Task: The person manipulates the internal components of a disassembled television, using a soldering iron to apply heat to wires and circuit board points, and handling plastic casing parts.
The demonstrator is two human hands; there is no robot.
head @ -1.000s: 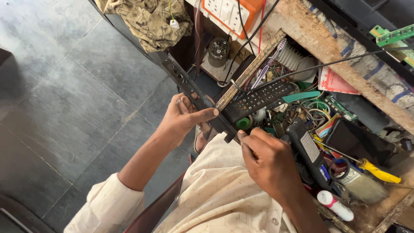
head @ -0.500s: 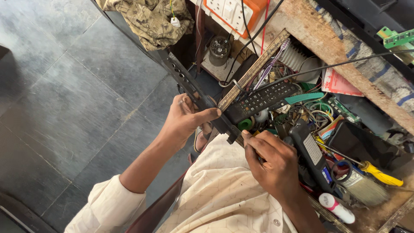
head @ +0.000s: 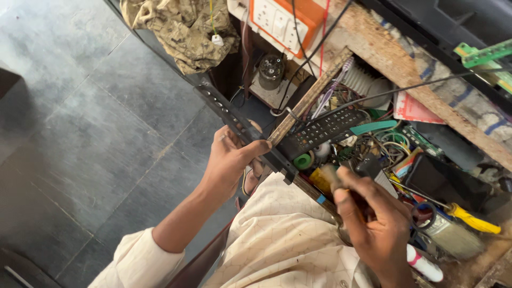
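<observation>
Single head-worn view, looking steeply down, close over hands, lap, cluttered workbench [head: 373,50]

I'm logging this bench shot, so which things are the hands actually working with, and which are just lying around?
In hand:
left hand grips the long black strip
right hand, blurred, contents unclear

Lying about:
black remote
yellow-handled screwdriver
orange switchboard
patterned cloth
</observation>
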